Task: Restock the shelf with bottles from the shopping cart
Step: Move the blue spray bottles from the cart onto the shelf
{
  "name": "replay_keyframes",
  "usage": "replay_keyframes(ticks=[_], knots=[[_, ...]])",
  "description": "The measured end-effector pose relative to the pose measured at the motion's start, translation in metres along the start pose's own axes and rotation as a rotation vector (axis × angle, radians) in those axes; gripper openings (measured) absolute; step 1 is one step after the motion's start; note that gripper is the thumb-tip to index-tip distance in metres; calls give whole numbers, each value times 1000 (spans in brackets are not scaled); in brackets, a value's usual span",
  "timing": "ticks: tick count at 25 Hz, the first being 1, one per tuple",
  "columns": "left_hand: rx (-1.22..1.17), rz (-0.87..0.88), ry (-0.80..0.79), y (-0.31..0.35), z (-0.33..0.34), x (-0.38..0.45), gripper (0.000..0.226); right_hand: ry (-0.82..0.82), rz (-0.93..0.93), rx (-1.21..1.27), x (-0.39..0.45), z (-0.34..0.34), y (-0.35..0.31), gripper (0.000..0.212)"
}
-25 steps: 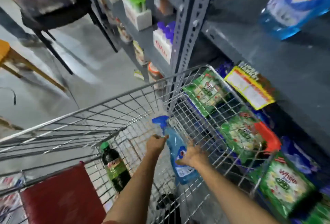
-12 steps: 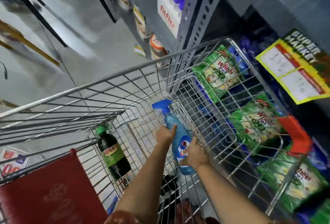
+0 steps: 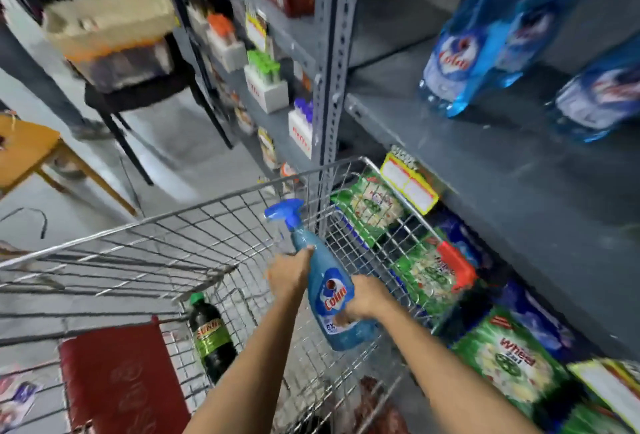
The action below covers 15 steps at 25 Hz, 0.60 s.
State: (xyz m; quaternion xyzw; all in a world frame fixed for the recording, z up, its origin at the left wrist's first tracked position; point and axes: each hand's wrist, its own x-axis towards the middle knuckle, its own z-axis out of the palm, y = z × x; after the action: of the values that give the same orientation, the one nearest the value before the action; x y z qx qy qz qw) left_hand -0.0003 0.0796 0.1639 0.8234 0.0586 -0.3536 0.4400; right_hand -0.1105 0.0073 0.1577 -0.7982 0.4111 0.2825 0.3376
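Observation:
A blue Colin spray bottle (image 3: 327,283) with a blue trigger head is held tilted above the wire shopping cart (image 3: 194,212). My left hand (image 3: 289,274) grips its upper body just below the neck. My right hand (image 3: 365,296) grips its lower body near the label. A dark soda bottle (image 3: 209,336) with a green cap and green label stands inside the cart at the left. On the grey shelf (image 3: 485,163) to the right stand three blue Colin bottles (image 3: 464,52), blurred.
Green detergent packs (image 3: 426,267) fill the lower shelf beside the cart. A grey perforated upright (image 3: 329,63) stands just beyond the cart's far corner. A red seat flap (image 3: 117,381) sits at the cart's near left. An orange table (image 3: 24,153) and a black stand (image 3: 138,97) are left on the floor.
Both hands have lifted the spray bottle up out of the cart bottom. My view has tilted upward, bringing the shelf with the blue bottles into sight.

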Motion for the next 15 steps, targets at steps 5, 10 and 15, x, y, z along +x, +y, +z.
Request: replay_keyframes(ticks=[5,10,15], knots=[[-78,266,74,69,-20,-91,59,221,-216,184,-98,-61,1,16],[-69,578,182,119,-36,-195,42,412,-456,290,-199,-97,17,25],[-71,838,180,141,-27,-283,52,640,-535,443,-264,-107,55,31]])
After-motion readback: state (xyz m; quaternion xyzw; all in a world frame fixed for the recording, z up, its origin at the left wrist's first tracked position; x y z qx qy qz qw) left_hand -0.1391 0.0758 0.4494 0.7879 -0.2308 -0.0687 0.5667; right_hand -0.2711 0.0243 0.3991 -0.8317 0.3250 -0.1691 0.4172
